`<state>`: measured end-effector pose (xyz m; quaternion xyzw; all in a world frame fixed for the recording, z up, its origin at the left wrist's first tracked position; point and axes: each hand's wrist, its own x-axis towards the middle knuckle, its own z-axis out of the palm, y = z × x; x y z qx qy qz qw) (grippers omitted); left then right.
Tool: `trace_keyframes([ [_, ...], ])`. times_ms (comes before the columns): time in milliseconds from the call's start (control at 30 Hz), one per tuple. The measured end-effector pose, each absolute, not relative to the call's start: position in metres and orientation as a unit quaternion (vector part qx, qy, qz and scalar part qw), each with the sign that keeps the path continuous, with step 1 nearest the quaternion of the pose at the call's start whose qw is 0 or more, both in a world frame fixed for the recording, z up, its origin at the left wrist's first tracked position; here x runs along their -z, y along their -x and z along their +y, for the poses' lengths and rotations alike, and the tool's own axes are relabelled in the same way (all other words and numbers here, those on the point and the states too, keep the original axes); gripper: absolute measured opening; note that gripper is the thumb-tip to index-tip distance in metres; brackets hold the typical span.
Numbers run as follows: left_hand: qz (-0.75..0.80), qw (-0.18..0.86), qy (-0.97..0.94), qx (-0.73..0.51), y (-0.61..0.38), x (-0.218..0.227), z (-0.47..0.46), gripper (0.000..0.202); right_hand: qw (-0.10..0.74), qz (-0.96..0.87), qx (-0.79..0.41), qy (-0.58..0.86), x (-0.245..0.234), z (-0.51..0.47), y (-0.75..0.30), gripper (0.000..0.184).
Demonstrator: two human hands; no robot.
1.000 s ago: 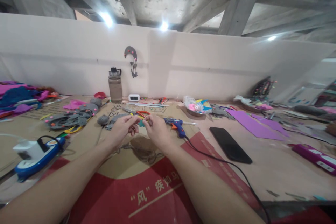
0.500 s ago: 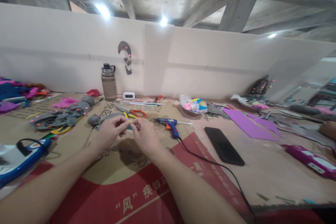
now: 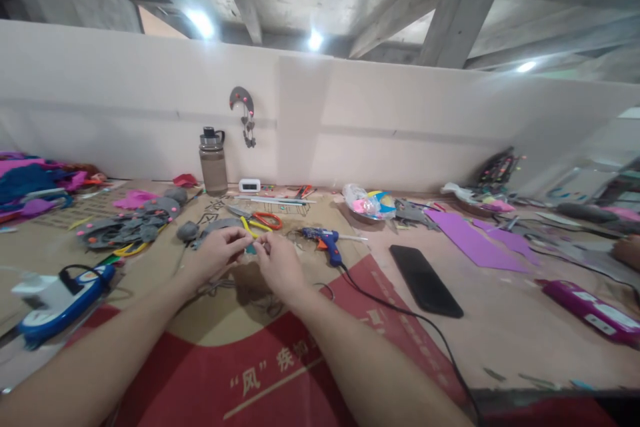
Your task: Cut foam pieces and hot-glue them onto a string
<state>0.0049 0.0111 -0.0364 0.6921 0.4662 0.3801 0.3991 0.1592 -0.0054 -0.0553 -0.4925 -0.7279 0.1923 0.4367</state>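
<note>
My left hand (image 3: 223, 255) and my right hand (image 3: 280, 263) are close together above the cardboard. The thumb and fingers of each are pinched, and whatever is between them is too small to make out. Thin grey cord (image 3: 273, 303) lies loosely looped on the cardboard below. Just beyond my fingertips are yellow-handled pliers (image 3: 260, 229) and orange-handled scissors (image 3: 267, 219). A blue glue gun (image 3: 327, 244) with a clear glue stick lies to the right of my right hand. Grey felt pieces (image 3: 210, 230) and a small grey ball (image 3: 187, 232) sit beyond my left hand.
A black phone (image 3: 425, 280) and purple sheets (image 3: 475, 237) lie rightward, with a magenta power strip (image 3: 593, 307) farther over. Leftward are a blue power strip (image 3: 65, 317) and grey felt decorations (image 3: 120, 223). A bottle (image 3: 213, 163) stands by the wall. Another person's hand (image 3: 627, 251) shows far right.
The view has shifted a little, so the left-hand things appear farther right. My left fingers are less curled, and both hands remain close together over the cardboard.
</note>
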Motion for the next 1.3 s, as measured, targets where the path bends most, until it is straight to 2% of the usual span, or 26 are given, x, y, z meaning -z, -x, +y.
trace_keyframes([
  [333,0.417,0.436,-0.676,-0.423,-0.004,0.038,0.013,0.029,0.457,-0.742,-0.126,0.475,0.046,-0.006,-0.162,0.01],
  [767,0.411,0.472,-0.656,-0.422,-0.005,0.048,0.023,0.035,0.45,-0.734,-0.152,0.485,0.054,0.009,-0.167,0.013],
  [1300,0.419,0.5,-0.597,-0.467,-0.013,0.045,0.014,0.032,0.484,-0.715,-0.183,0.47,0.055,0.004,-0.164,0.013],
])
